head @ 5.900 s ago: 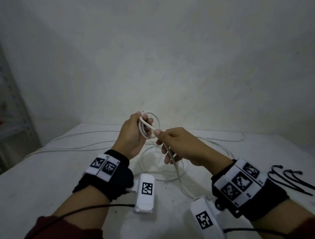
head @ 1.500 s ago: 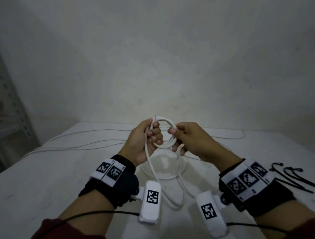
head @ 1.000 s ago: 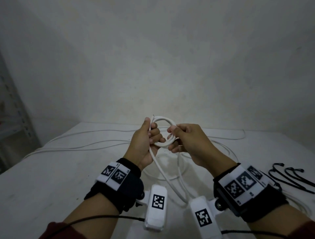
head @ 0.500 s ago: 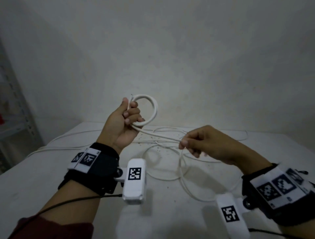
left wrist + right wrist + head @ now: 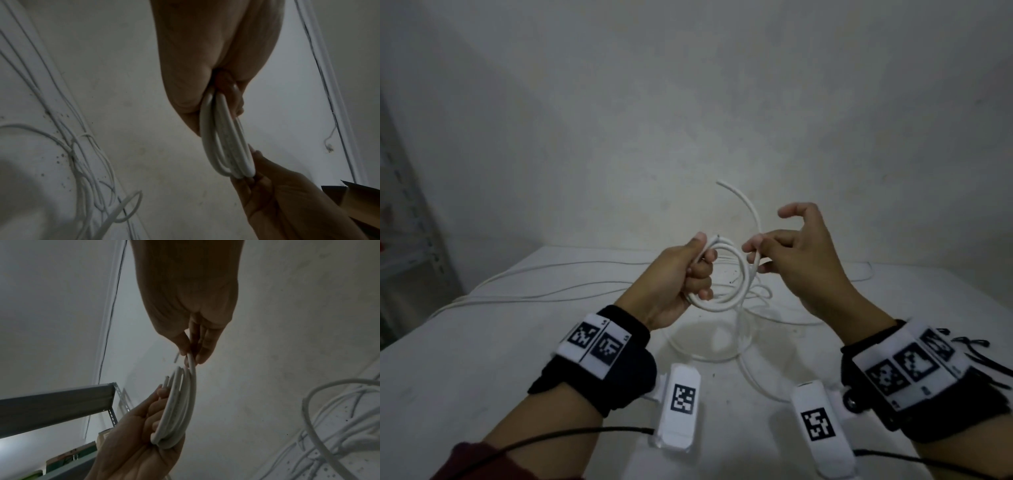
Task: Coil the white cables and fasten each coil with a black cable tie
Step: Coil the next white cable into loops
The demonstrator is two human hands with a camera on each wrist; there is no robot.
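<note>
My left hand grips a small coil of white cable above the table; the coil shows edge-on in the left wrist view and the right wrist view. My right hand pinches the cable's free strand at the coil's right side, thumb and forefinger on it, the other fingers spread. The loose end arcs up above that hand. More white cable lies looped on the table below. Black cable ties lie at the right, partly hidden by my right wrist.
Long white cables run across the far left of the white table. A metal shelf stands at the left. A plain wall rises behind the table. A cardboard edge shows in the left wrist view.
My left hand has come down and right with the coil, and my right hand has risen to meet it, laying the strand against the coil. The cable's end now swings up above my right hand.
</note>
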